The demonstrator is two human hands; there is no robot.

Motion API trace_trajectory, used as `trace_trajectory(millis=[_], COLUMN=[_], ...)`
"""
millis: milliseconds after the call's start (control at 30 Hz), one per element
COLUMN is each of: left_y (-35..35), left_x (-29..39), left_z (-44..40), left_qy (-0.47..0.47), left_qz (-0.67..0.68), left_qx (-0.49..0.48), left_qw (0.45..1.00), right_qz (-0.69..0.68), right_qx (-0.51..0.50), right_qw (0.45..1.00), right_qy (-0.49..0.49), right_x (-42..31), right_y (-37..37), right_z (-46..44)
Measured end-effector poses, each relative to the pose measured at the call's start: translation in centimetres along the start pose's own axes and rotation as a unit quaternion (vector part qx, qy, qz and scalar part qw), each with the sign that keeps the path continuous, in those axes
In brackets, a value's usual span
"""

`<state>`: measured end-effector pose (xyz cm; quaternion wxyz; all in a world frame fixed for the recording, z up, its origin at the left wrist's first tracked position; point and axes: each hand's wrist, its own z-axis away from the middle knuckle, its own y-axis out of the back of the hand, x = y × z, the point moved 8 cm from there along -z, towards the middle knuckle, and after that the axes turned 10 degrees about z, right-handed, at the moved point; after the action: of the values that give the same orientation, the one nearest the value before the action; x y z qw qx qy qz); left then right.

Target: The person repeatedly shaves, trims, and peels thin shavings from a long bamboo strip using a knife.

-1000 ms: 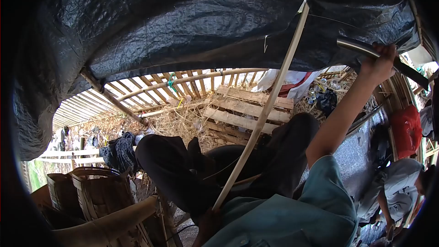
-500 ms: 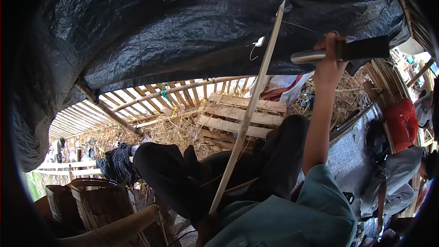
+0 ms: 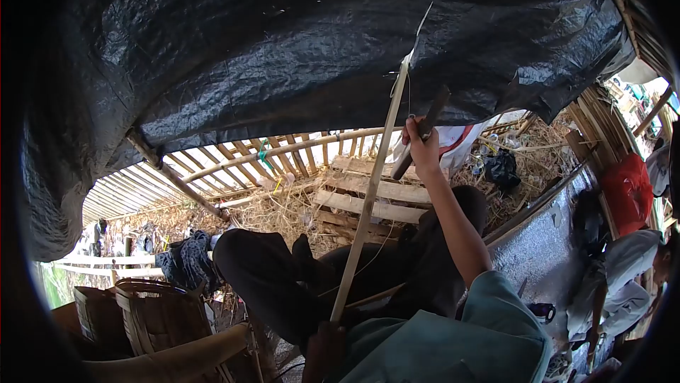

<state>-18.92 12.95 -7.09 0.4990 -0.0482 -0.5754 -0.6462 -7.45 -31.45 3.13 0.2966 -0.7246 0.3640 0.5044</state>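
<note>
The person in a loose teal shirt [image 3: 453,347] sits in front of me with knees spread in dark trousers [image 3: 251,262], the two hands well apart. Low down in the shadow, the left hand [image 3: 326,344] is closed round the bottom end of a long, narrow, pale wooden strip [image 3: 373,188], though its fingers are too dark for me to make out. The strip rises at a slight tilt between the knees, its upper end against the view of a shiny black plastic sheet [image 3: 283,71], with a thin, pale sliver [image 3: 423,23] curling up off the tip. The right hand [image 3: 423,143] is raised, clamped on a dark, flat, blade-like tool [image 3: 440,103] that slants just to the right of the strip; whether the two touch, I can't tell. Past the knees I see a slatted panel of rough, pale boards [image 3: 375,208] on dry, yellowish straw [image 3: 294,206], with a fence of thin bamboo slats [image 3: 294,162] behind. Brown woven baskets [image 3: 159,312] stand at the lower left, and over at the right a shiny red plastic bag [image 3: 627,195] hangs near another person in pale grey clothes [image 3: 627,269]
</note>
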Motion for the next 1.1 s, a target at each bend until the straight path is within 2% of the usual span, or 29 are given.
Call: trace_trajectory(millis=[67, 133, 200, 300, 433, 467, 500, 567, 667, 767, 800, 900, 967, 1100], left_y=[3.0, 5.3, 5.3, 6.5, 5.5, 5.0, 4.3, 3.3, 3.0, 1.3, 1.7, 1.6, 2.9, 5.9], left_x=[3.8, 5.3, 4.9, 6.4, 5.5, 4.8, 3.9, 2.2, 1.4, 0.1, 0.8, 0.7, 1.2, 3.6], left_z=[-1.5, -4.2, -7.7, -12.2, -16.6, -17.2, -17.7, -16.9, -14.3, -11.8, -10.7, -9.8, -10.2, -14.2], left_qy=[-0.089, -0.087, -0.097, -0.130, -0.058, -0.046, -0.032, -0.065, -0.084, 0.020, -0.015, -0.004, -0.023, -0.054], left_qz=[-0.012, 0.058, 0.129, 0.116, 0.186, 0.208, 0.230, 0.225, 0.262, 0.221, 0.199, 0.182, 0.223, 0.269], left_qx=[0.085, 0.170, 0.199, 0.275, 0.206, 0.191, 0.174, 0.199, 0.205, 0.153, 0.189, 0.142, 0.166, 0.176], left_qw=[0.992, 0.980, 0.967, 0.945, 0.959, 0.958, 0.957, 0.951, 0.939, 0.963, 0.961, 0.973, 0.960, 0.945], right_qz=[0.016, -0.017, -0.070, -0.104, -0.081, -0.060, 0.006, 0.139, 0.207, 0.212, 0.202, 0.194, 0.218, 0.288], right_qx=[0.015, 0.008, -0.015, -0.026, -0.077, -0.130, -0.142, -0.164, -0.264, -0.310, -0.313, -0.328, -0.335, -0.413], right_qw=[0.999, 0.998, 0.995, 0.985, 0.979, 0.974, 0.980, 0.975, 0.942, 0.926, 0.927, 0.924, 0.915, 0.860], right_qy=[-0.027, -0.054, -0.072, -0.134, -0.168, -0.177, -0.138, -0.060, 0.013, 0.040, 0.037, 0.036, 0.058, 0.087], right_x=[1.5, 1.9, 2.3, 4.3, 4.2, 4.7, 4.6, 4.2, 2.8, 1.1, 0.8, 1.1, 1.2, 1.2], right_y=[-0.4, -1.2, -2.1, -2.6, -3.9, -4.3, -4.3, -4.4, -5.5, -6.0, -6.2, -6.3, -6.2, -7.0], right_z=[0.8, 1.9, 2.7, 3.7, 6.3, 6.9, 7.2, 8.0, 10.2, 13.4, 14.3, 16.0, 16.7, 18.5])
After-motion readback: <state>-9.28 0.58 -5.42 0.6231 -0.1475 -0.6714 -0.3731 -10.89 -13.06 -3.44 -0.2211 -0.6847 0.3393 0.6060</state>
